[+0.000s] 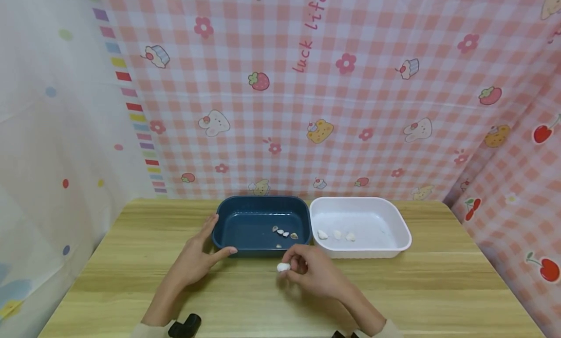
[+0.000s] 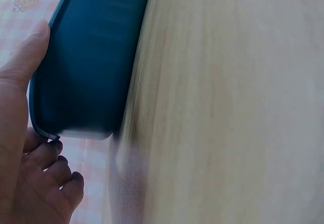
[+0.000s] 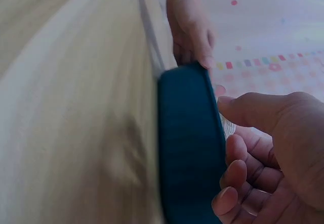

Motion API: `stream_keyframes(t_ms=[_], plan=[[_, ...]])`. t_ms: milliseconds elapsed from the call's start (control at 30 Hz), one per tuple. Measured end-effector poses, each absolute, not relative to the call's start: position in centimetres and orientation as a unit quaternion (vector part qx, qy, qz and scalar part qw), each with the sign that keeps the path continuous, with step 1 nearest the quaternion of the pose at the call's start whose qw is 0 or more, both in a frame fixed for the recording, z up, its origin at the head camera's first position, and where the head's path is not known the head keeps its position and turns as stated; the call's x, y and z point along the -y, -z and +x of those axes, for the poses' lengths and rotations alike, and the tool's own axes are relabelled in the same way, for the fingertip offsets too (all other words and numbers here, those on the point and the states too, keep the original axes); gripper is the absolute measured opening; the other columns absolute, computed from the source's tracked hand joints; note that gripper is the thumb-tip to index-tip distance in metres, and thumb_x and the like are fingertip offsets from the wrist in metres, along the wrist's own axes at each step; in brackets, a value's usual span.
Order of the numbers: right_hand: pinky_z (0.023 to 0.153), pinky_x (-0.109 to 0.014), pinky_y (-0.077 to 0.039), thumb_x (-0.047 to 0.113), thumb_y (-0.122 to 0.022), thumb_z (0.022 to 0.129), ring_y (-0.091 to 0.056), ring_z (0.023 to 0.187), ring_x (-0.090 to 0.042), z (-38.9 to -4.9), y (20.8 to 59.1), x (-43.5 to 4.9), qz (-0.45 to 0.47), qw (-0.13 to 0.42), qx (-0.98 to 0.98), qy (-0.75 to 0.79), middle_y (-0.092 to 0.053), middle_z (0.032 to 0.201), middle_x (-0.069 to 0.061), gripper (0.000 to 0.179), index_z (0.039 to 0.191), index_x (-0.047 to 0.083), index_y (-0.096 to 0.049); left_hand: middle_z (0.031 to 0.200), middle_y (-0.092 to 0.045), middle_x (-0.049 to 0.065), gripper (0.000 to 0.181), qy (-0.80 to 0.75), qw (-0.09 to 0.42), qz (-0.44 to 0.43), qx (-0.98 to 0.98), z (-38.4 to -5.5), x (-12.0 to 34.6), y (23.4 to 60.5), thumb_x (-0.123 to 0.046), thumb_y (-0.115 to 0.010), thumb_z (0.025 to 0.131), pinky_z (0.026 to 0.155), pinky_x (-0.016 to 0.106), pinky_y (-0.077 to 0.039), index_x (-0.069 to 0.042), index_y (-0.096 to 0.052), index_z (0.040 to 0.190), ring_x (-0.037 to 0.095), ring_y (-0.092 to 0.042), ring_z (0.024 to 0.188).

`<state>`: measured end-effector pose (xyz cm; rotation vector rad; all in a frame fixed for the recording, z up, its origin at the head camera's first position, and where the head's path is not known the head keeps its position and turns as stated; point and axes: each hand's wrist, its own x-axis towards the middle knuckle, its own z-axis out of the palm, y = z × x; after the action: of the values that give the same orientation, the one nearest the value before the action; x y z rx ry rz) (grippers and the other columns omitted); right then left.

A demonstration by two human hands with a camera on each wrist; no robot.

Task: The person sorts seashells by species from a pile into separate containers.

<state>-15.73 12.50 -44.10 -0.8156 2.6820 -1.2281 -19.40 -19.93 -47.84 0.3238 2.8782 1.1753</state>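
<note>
My right hand (image 1: 313, 270) pinches a white seashell (image 1: 283, 267) between thumb and fingers, in front of the dark blue tray (image 1: 245, 253) and over the table. In the right wrist view, the ridged side of the shell (image 3: 229, 128) shows behind the thumb, mostly hidden by the fingers. At the blue tray's near left corner rests my left hand (image 1: 195, 260), its thumb at the front rim and its extended fingers along the left side. Several small shells (image 1: 286, 234), some brownish, some pale with dark edges, lie in the tray's right part.
Right beside the blue tray stands a white tray (image 1: 361, 254) with three pale shells (image 1: 337, 234) along its left half. Both trays sit at the back of the wooden table (image 1: 245, 304), before a pink checked cloth (image 1: 280, 109).
</note>
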Motion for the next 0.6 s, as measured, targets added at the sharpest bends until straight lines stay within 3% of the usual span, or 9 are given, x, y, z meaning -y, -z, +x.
stream_keyframes(t_ms=[600], plan=[[0.057,-0.020,-0.045,0.023,-0.080,0.089,-0.051,0.061,-0.003,-18.0,42.3,-17.6,-0.204,-0.036,-0.906,0.369,-0.059,0.074,0.012,0.014,0.098,0.019,-0.070,0.174,-0.009,0.011,0.108,-0.376,0.007,0.106,-0.920,-19.5,20.0,48.0,-0.063,-0.071,0.089,0.121,0.069,-0.026,-0.021,-0.009,0.167,0.043,-0.014,0.158]])
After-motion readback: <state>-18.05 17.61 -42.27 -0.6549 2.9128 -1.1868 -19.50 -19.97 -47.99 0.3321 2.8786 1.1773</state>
